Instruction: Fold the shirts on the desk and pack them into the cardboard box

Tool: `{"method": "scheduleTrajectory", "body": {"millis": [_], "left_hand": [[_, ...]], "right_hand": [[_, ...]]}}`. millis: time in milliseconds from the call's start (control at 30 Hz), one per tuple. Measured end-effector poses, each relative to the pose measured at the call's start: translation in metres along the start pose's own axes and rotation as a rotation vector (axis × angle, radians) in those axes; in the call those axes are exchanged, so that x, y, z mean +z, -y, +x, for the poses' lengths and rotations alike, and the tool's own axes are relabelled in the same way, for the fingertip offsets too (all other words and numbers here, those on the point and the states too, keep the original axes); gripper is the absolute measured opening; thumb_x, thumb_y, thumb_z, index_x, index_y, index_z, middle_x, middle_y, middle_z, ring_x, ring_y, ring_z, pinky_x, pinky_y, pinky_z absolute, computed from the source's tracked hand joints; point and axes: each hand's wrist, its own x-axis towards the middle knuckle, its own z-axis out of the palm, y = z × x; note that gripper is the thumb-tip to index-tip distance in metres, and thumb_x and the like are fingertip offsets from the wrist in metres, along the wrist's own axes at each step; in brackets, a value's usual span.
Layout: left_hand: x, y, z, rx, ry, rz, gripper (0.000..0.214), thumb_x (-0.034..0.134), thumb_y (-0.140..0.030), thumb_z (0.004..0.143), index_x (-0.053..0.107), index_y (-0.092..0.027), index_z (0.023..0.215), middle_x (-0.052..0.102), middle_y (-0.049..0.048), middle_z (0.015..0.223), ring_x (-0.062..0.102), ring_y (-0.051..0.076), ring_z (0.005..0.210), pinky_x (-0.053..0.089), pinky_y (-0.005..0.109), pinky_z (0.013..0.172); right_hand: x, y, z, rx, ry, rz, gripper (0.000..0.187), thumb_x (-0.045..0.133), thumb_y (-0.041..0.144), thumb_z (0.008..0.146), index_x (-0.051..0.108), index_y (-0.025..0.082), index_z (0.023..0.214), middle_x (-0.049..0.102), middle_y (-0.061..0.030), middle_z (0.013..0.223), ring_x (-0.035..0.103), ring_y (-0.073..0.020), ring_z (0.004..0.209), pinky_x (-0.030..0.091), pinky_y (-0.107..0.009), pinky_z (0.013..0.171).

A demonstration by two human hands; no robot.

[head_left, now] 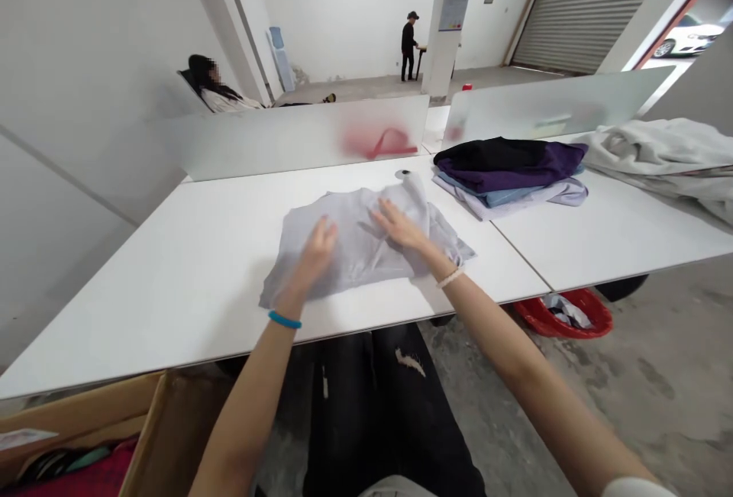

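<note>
A light grey garment [355,233] lies spread on the white table in front of me, its edges uneven and its right part bunched in folds. My right hand [401,227] rests flat on its upper right part with the fingers stretched out. Over the left part of the cloth is my left hand [316,254], a little blurred, with fingers extended and nothing between them; whether it touches the cloth I cannot tell. A small grey-and-black round item [404,172] sits by the garment's top edge.
Folded clothes [509,169] are stacked to the right, beside a pale cloth heap [664,150]. A frosted divider [298,138] lines the table's [172,275] back. Below are a red bin [598,317] and a cardboard box [85,405] with clothes. Two people are beyond.
</note>
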Motion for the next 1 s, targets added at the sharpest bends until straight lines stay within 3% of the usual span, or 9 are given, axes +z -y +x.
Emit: {"method": "scheduleTrajectory", "body": {"millis": [100,167,300,467,567,667,800,900,1000], "left_hand": [[0.038,-0.003,-0.023,0.065,0.13,0.117,0.055,0.028,-0.043,0.096,0.046,-0.01,0.137,0.045,0.0172,0.144,0.035,0.03,0.137,0.023,0.05,0.113],[0.045,0.005,-0.035,0.11,0.197,0.285,0.056,0.03,-0.044,0.095,0.042,-0.013,0.14,0.036,0.0149,0.149,0.026,0.031,0.141,0.016,0.053,0.114],[0.017,0.047,-0.039,-0.069,0.27,0.486,0.064,0.028,-0.049,0.094,0.031,-0.011,0.146,0.027,0.0149,0.154,0.022,0.033,0.142,0.018,0.053,0.113],[-0.017,0.087,-0.042,-0.242,0.199,0.51,0.069,0.025,-0.054,0.092,0.027,-0.014,0.148,0.021,0.01,0.156,0.018,0.041,0.141,0.018,0.06,0.111],[-0.011,0.07,-0.045,-0.249,0.134,0.558,0.067,0.025,-0.049,0.093,0.033,-0.006,0.145,0.027,0.0159,0.153,0.017,0.043,0.141,0.015,0.062,0.111],[0.01,0.031,-0.049,-0.064,0.055,0.581,0.06,0.021,-0.038,0.096,0.037,-0.001,0.141,0.032,0.0206,0.15,0.017,0.04,0.142,0.011,0.062,0.112],[0.038,-0.014,-0.053,0.252,0.253,0.396,0.057,0.019,-0.039,0.097,0.034,-0.012,0.145,0.033,0.013,0.151,0.023,0.03,0.142,0.017,0.054,0.114],[0.041,-0.015,-0.054,0.237,0.314,0.389,0.056,0.023,-0.041,0.097,0.035,-0.013,0.145,0.032,0.0132,0.151,0.026,0.029,0.141,0.018,0.052,0.114],[0.032,0.007,-0.055,0.147,0.25,0.456,0.056,0.025,-0.04,0.096,0.037,-0.012,0.144,0.03,0.0141,0.152,0.024,0.031,0.142,0.017,0.053,0.114]], "right_hand": [[0.038,-0.013,-0.018,-0.096,0.076,-0.336,0.056,0.044,0.045,0.094,0.045,0.014,0.14,0.031,-0.0163,0.151,0.019,-0.0393,0.141,0.003,-0.064,0.11],[0.043,-0.025,-0.026,-0.185,0.105,-0.61,0.055,0.034,0.047,0.097,0.041,0.018,0.143,0.03,-0.0133,0.152,0.019,-0.0365,0.142,0.006,-0.061,0.112],[0.001,-0.062,-0.027,-0.091,0.098,-0.803,0.06,0.025,0.053,0.098,0.033,0.021,0.147,0.03,-0.01,0.153,0.023,-0.0333,0.141,0.014,-0.06,0.112],[-0.054,-0.104,-0.024,0.132,0.021,-0.769,0.059,0.022,0.051,0.098,0.033,0.02,0.147,0.028,-0.0113,0.154,0.023,-0.0365,0.14,0.017,-0.068,0.106],[-0.051,-0.094,-0.027,0.148,-0.041,-0.812,0.059,0.025,0.048,0.098,0.035,0.015,0.146,0.028,-0.0165,0.153,0.021,-0.0395,0.14,0.013,-0.069,0.106],[-0.028,-0.061,-0.041,0.036,-0.136,-0.882,0.06,0.025,0.046,0.098,0.035,0.011,0.146,0.028,-0.0206,0.152,0.02,-0.0411,0.14,0.012,-0.066,0.108],[0.0,-0.034,-0.08,-0.182,-0.039,-0.835,0.062,0.024,0.051,0.097,0.027,0.017,0.15,0.024,-0.016,0.154,0.02,-0.0388,0.141,0.019,-0.063,0.108],[-0.004,-0.052,-0.113,-0.165,-0.005,-0.809,0.064,0.028,0.053,0.096,0.03,0.015,0.148,0.027,-0.016,0.153,0.021,-0.0363,0.141,0.023,-0.057,0.11],[-0.026,-0.083,-0.136,-0.101,-0.093,-0.755,0.063,0.031,0.05,0.096,0.039,0.01,0.143,0.035,-0.0178,0.149,0.028,-0.0332,0.139,0.026,-0.051,0.111]]}}
